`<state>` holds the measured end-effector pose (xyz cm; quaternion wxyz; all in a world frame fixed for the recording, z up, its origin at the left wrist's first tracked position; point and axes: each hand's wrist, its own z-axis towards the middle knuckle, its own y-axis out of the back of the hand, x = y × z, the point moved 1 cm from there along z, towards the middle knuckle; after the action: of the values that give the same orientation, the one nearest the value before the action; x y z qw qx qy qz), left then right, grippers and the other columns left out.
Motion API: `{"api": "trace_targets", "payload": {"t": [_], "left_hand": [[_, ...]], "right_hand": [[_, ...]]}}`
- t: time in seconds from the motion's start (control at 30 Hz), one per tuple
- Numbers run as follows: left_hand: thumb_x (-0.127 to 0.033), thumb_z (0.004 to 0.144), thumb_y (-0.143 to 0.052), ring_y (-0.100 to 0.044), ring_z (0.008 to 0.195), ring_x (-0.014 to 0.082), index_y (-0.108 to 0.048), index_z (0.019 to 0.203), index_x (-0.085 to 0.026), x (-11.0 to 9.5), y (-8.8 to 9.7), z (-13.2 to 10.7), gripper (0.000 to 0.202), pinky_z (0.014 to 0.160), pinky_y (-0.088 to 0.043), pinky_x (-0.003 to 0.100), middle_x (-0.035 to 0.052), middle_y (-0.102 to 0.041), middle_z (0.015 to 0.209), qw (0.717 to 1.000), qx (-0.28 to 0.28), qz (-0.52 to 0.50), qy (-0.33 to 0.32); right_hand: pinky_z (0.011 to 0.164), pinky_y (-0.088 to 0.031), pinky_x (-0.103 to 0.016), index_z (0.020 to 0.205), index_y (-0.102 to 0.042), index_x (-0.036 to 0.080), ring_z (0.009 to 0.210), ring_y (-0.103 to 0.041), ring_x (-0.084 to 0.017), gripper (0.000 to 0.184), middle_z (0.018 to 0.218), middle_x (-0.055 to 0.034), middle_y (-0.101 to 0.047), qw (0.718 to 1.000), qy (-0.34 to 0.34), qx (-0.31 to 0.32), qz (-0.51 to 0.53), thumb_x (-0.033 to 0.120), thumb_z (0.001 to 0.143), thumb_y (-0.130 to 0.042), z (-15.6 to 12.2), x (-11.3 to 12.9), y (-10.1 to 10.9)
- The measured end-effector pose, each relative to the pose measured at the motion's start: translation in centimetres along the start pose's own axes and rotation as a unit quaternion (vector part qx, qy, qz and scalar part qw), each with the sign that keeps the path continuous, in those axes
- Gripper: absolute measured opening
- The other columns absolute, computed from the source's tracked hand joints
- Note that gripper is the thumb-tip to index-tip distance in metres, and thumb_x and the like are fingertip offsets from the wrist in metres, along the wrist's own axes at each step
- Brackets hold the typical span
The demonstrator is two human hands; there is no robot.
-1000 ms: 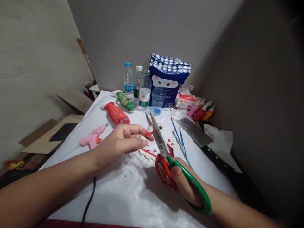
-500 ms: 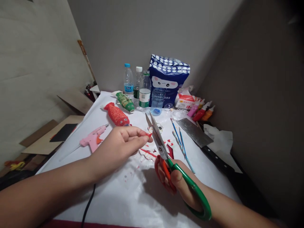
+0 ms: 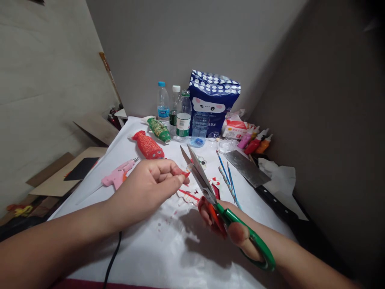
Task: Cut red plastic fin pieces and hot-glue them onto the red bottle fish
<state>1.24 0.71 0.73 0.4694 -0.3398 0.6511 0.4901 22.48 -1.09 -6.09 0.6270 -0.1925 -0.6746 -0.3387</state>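
My left hand (image 3: 150,186) pinches a small red-painted scrap (image 3: 185,174) between thumb and fingertips above the white table cover (image 3: 168,249). My right hand (image 3: 228,228) grips scissors (image 3: 210,192) with green and orange handles. The blades are slightly apart and point up and away, with the scrap right at their left edge. Under the blades lie red and white cut-out pieces (image 3: 192,193) on the cover.
A pink glue gun (image 3: 118,176) lies left, its black cord (image 3: 111,261) running to the near edge. A red fish figure (image 3: 147,145), a green fish figure (image 3: 158,129), water bottles (image 3: 177,112), a cut bottle (image 3: 199,128), a blue dotted bag (image 3: 213,100), paint tubes (image 3: 255,141), brushes (image 3: 228,178) and a cleaver (image 3: 255,174) lie behind and right.
My left hand drew back slightly and curled its fingers around the red scrap. My right hand shifted right and lower, and the scissor blades opened a little against the scrap.
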Motion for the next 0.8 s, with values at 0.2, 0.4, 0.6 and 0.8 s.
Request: {"api": "trace_targets", "payload": {"t": [0.2,0.4,0.6,0.8], "left_hand": [[-0.032,0.082,-0.055,-0.026,0.045,0.0059,-0.051,0.065,-0.017,-0.3,-0.1,-0.2,0.023,0.043,-0.018,0.019,-0.008,-0.037,0.049,1.0,0.013,0.024,-0.001],[-0.033,0.081,-0.055,-0.027,0.046,0.0068,-0.05,0.063,-0.018,-0.3,0.0,-0.2,0.024,0.043,-0.019,0.02,-0.007,-0.037,0.05,0.999,0.021,0.035,-0.009],[-0.031,0.08,-0.055,-0.023,0.045,0.006,-0.048,0.062,-0.018,-0.3,0.0,0.0,0.024,0.042,-0.016,0.019,-0.0083,-0.034,0.047,0.999,0.024,0.024,-0.004],[-0.03,0.081,-0.055,-0.021,0.045,0.0058,-0.047,0.061,-0.018,-0.2,0.1,0.0,0.024,0.042,-0.015,0.02,-0.0089,-0.032,0.048,0.999,0.025,0.026,-0.007]], "right_hand": [[0.06,-0.036,-0.028,0.092,-0.048,0.017,0.068,-0.038,-0.015,0.078,0.083,-0.0023,-0.045,0.999,0.0,0.015,-0.04,0.088,0.072,-0.022,-0.4,0.7,0.4],[0.055,-0.033,-0.028,0.077,-0.043,0.019,0.061,-0.036,-0.014,0.077,0.072,-0.0004,-0.045,0.999,-0.004,0.014,-0.042,0.092,0.067,-0.02,0.0,1.1,0.6],[0.054,-0.033,-0.028,0.072,-0.041,0.019,0.059,-0.037,-0.014,0.077,0.068,-0.0003,-0.043,0.999,0.003,-0.017,-0.043,0.092,0.067,-0.017,0.2,1.0,0.1],[0.055,-0.033,-0.028,0.074,-0.041,0.019,0.06,-0.036,-0.014,0.075,0.069,0.0003,-0.043,0.998,-0.002,-0.01,-0.07,0.09,0.071,-0.015,-0.4,0.6,0.3]]}}
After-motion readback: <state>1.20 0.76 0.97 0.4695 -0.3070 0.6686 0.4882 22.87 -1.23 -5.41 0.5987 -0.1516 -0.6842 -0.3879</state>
